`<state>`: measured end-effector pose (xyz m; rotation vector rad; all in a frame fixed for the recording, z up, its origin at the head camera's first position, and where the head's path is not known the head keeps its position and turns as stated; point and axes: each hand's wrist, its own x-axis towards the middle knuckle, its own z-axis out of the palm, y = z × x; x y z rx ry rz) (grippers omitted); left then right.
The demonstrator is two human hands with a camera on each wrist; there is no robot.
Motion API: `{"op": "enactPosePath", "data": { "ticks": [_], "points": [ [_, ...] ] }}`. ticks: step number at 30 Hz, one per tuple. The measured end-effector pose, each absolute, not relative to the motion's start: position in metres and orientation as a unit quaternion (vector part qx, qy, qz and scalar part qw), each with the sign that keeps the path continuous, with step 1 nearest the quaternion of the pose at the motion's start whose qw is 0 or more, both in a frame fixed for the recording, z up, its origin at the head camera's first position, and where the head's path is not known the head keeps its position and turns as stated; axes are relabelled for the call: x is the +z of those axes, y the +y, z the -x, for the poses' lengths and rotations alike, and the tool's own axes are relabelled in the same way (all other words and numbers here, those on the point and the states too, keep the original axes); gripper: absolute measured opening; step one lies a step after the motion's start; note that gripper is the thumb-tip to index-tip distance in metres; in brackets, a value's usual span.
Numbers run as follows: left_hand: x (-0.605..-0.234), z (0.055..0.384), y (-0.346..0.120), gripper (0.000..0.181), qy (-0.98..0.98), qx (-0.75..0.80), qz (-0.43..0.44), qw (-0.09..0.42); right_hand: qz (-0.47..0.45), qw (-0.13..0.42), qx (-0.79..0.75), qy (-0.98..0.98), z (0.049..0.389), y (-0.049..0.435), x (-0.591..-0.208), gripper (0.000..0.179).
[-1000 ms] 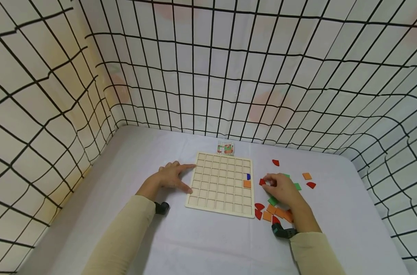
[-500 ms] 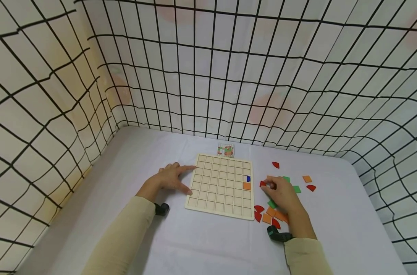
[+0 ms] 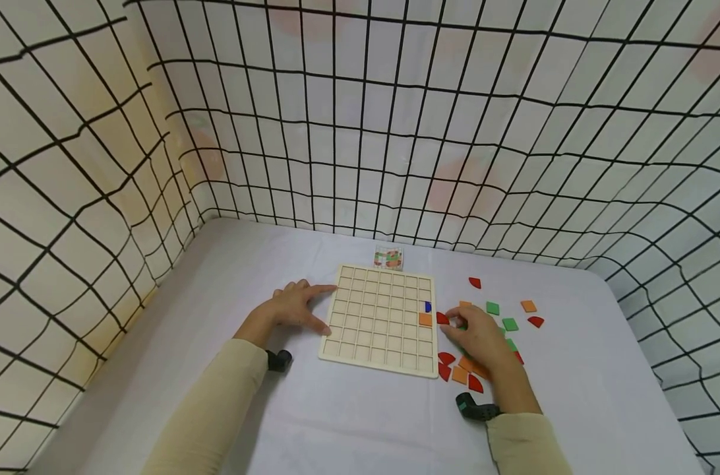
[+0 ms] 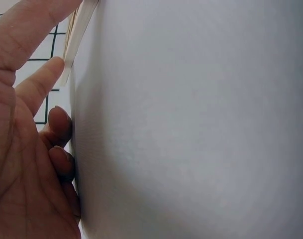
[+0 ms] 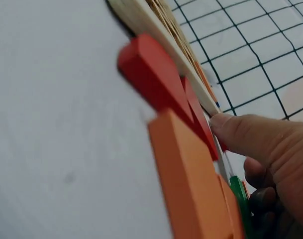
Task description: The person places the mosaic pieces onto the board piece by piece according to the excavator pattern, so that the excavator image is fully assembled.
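Note:
A cream grid board (image 3: pixel 374 330) lies flat on the white cloth. Spread along its left edge, the thumb and index finger of my left hand (image 3: pixel 291 309) touch the rim; the left wrist view shows this hand (image 4: pixel 22 149) with the board's edge (image 4: pixel 81 30) at the fingertips. My right hand (image 3: pixel 479 335) pinches a red quarter-circle tile (image 3: pixel 442 318) just beside the board's right edge. In the right wrist view the thumb (image 5: pixel 246 130) largely hides that tile. An orange square tile (image 3: pixel 425 319) and a small blue tile (image 3: pixel 428 307) sit in cells near the right edge.
Around the right hand lie loose tiles: red quarter-circles (image 3: pixel 475 383), orange squares (image 3: pixel 459 375) and green squares (image 3: pixel 510 324). A small pattern card (image 3: pixel 388 258) stands behind the board. Black wire mesh (image 3: pixel 348 145) encloses the table's back and sides.
My right hand has moved left with the red quarter-circle tile, up to the board's right edge. More green tiles show behind it. The left hand stays at the board.

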<state>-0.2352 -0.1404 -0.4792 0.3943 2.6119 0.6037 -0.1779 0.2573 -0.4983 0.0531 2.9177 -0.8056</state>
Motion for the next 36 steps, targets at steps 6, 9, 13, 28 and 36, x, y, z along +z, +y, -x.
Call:
{"op": "enactPosePath", "data": {
  "ticks": [6,9,13,28,36],
  "points": [
    [-0.48,0.237,-0.141,0.1,0.942,0.217,-0.144,0.213,-0.008,0.034,-0.25,0.968,0.179,0.253,-0.501,0.045],
    [-0.48,0.237,-0.141,0.1,0.942,0.218,-0.145,0.212,-0.012,0.025,-0.253,0.967,0.179,0.251,-0.502,0.037],
    [-0.48,0.238,-0.141,0.1,0.942,0.219,-0.143,0.211,-0.019,0.026,-0.262,0.965,0.179,0.25,-0.502,0.032],
    [-0.48,0.236,-0.14,0.1,0.943,0.216,-0.139,0.212,-0.017,0.105,-0.335,0.936,0.164,0.241,-0.482,0.034],
    [-0.482,0.236,-0.139,0.1,0.943,0.218,-0.134,0.211,0.022,0.096,-0.327,0.94,0.162,0.233,-0.486,0.027]
  ]
}}
